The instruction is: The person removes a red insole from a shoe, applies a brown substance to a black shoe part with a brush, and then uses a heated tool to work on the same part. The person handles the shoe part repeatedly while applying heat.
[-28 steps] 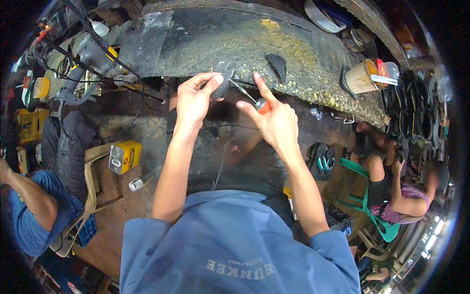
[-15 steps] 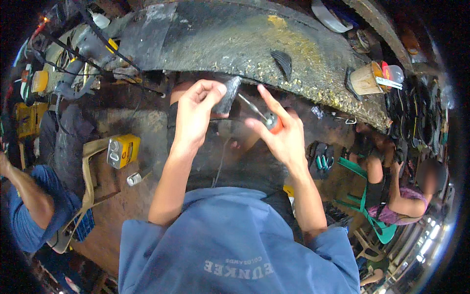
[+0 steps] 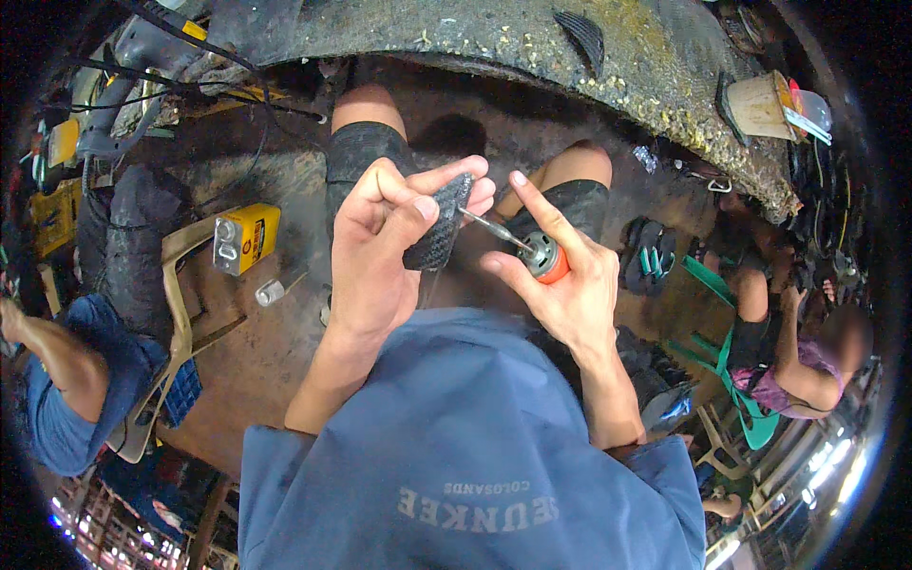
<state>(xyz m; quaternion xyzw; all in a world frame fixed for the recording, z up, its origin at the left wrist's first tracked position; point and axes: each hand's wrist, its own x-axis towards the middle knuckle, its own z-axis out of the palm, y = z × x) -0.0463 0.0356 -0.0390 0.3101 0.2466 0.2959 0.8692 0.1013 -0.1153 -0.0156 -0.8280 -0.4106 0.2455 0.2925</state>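
Note:
My left hand [image 3: 372, 228] pinches a small black piece with a woven-looking textured face [image 3: 437, 237] between thumb and fingers. In my right hand [image 3: 581, 290] is a small rotary tool [image 3: 549, 261] with a round metal end and an orange body, gripped in the palm with the index finger and thumb stretched forward. Its thin metal bit [image 3: 489, 224] points left, and the tip meets or nearly meets the piece's right edge; contact cannot be made out. Both hands are in front of my shirt, above my knees.
Ahead is a worn bench [image 3: 456, 43] with crumbs and a ribbed black piece [image 3: 581, 43]. A bucket [image 3: 760, 106] stands at its right end. To the left are a yellow can [image 3: 249, 237], a chair [image 3: 176, 313] and a person [image 3: 81, 389]; another person [image 3: 803, 370] sits right.
The view has tipped down, so my knees show and the bench is higher in the picture. The black piece has turned, showing its textured face. Both hands keep their holds.

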